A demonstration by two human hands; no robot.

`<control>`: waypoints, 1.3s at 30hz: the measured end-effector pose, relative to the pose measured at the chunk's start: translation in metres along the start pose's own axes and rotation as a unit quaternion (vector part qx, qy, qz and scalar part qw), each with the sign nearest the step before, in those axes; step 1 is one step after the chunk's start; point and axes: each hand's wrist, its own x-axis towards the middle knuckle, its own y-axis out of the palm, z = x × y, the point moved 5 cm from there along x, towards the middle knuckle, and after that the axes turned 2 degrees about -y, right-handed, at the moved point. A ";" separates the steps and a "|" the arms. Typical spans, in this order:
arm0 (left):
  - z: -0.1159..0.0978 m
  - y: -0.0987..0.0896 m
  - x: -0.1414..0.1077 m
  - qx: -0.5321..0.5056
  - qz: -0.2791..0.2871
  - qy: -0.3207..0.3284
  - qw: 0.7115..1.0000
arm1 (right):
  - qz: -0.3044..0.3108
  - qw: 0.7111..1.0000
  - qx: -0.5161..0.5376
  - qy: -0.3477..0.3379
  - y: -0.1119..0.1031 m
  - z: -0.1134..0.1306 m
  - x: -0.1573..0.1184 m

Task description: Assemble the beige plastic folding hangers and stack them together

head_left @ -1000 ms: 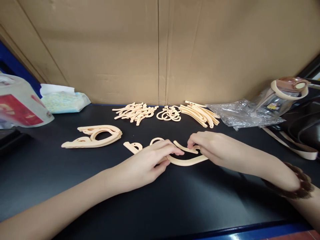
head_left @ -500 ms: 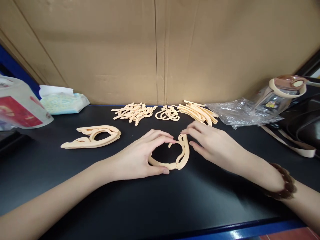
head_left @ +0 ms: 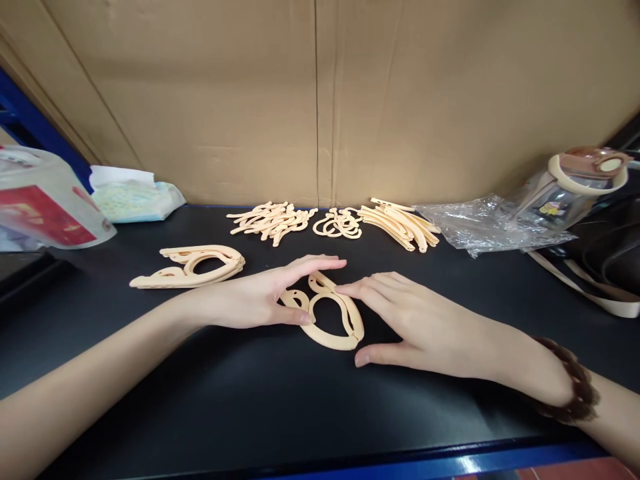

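Observation:
A beige folding hanger (head_left: 334, 340) lies folded around its round hook on the black table, its arms pointing up and left. My left hand (head_left: 255, 293) is at its left side, fingers stretched above it and thumb touching its lower left edge. On the right, my right hand (head_left: 415, 327) has its index fingertip at the hanger's upper arm and its thumb spread below, near the joint. Left of my hands lie stacked folded hangers (head_left: 220, 252). Behind them are a pile of short curved pieces (head_left: 273, 222), a pile of hooks (head_left: 340, 223) and a pile of long arms (head_left: 400, 225).
A cardboard wall (head_left: 225, 100) stands behind the table (head_left: 250, 413). At the left are a translucent container (head_left: 55, 200) and a tissue pack (head_left: 137, 200). Crumpled plastic wrap (head_left: 470, 223), a bottle (head_left: 565, 190) and a dark bag with a strap (head_left: 590, 287) are at the right.
The hanger's arms have folded in around the hook and turned leftward. My left fingers have lifted and straightened, and my right hand has come lower, its thumb spread out.

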 end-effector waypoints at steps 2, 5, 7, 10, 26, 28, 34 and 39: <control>0.001 0.001 0.001 0.031 -0.014 -0.010 0.999 | 0.000 1.000 0.005 -0.006 0.001 0.001 0.000; 0.004 0.003 0.003 0.076 -0.033 -0.018 0.996 | -0.003 1.000 0.011 -0.006 0.001 0.000 -0.001; 0.004 0.005 0.004 0.101 -0.051 -0.003 0.994 | -0.005 1.000 0.013 -0.002 0.001 -0.002 -0.001; 0.001 0.009 0.006 0.120 -0.083 0.016 0.989 | -0.022 0.999 -0.020 0.017 0.000 -0.008 -0.001; -0.001 -0.028 -0.006 0.237 -0.191 -0.039 0.952 | -0.068 0.986 -0.103 0.115 -0.001 -0.026 0.000; 0.002 -0.054 -0.017 0.255 -0.231 -0.065 0.937 | -0.060 0.986 -0.104 0.117 0.001 -0.027 0.000; 0.038 -0.124 -0.073 0.296 -0.217 -0.306 0.878 | -0.056 0.985 -0.104 0.124 0.001 -0.028 -0.002; 0.052 -0.135 -0.097 0.315 -0.161 -0.352 0.867 | -0.044 0.985 -0.113 0.121 0.001 -0.027 -0.002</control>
